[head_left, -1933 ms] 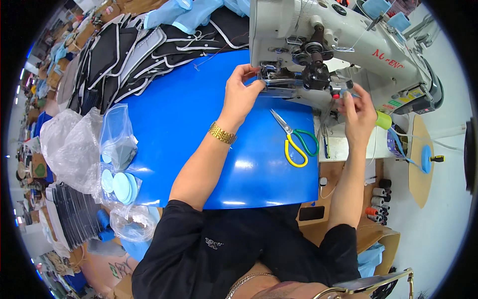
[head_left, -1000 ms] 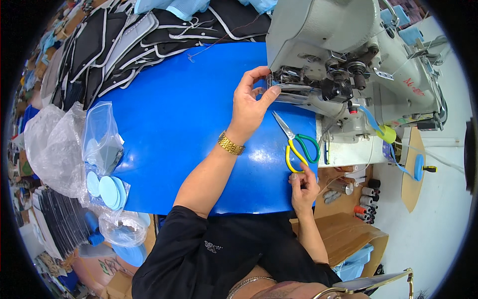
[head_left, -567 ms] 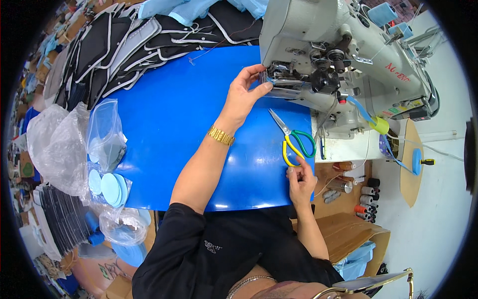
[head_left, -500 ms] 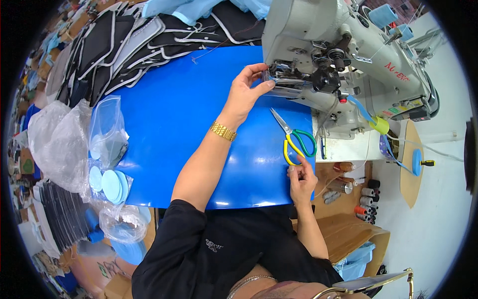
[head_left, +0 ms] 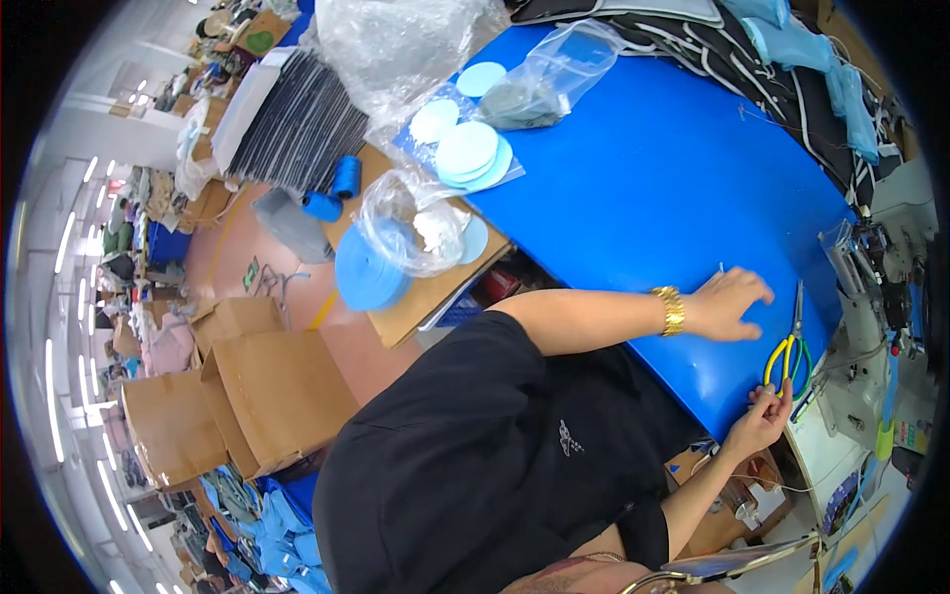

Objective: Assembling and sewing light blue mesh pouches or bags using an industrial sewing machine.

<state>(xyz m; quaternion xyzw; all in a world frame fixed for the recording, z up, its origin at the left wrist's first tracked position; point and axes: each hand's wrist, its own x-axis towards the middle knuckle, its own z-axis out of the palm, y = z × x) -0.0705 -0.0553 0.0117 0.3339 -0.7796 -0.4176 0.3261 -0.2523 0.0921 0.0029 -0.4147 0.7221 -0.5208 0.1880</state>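
Note:
My left hand [head_left: 727, 304], with a gold bracelet on its wrist, is over the blue table sheet [head_left: 643, 198]. Its fingers are spread and hold nothing visible. Scissors [head_left: 796, 332] with one yellow and one green handle lie near the table's right end, blades pointing away from me. At the table edge, my right hand [head_left: 758, 421] has its thumb and fingers closed at the lower end of the yellow handle. The sewing machine [head_left: 896, 267] stands beyond the scissors at the right, partly cut off by the picture's rim.
Pale blue discs [head_left: 467, 148] and a clear plastic bag [head_left: 554, 79] lie at the table's far left. Black pieces with light edging [head_left: 693, 49] are heaped at the back. A blue tape roll [head_left: 371, 267] and an open cardboard box [head_left: 282, 396] are at the left.
My view has swung to the left. My left hand has come away from the sewing machine and is now over the blue sheet. My right hand stays at the scissors' yellow handle.

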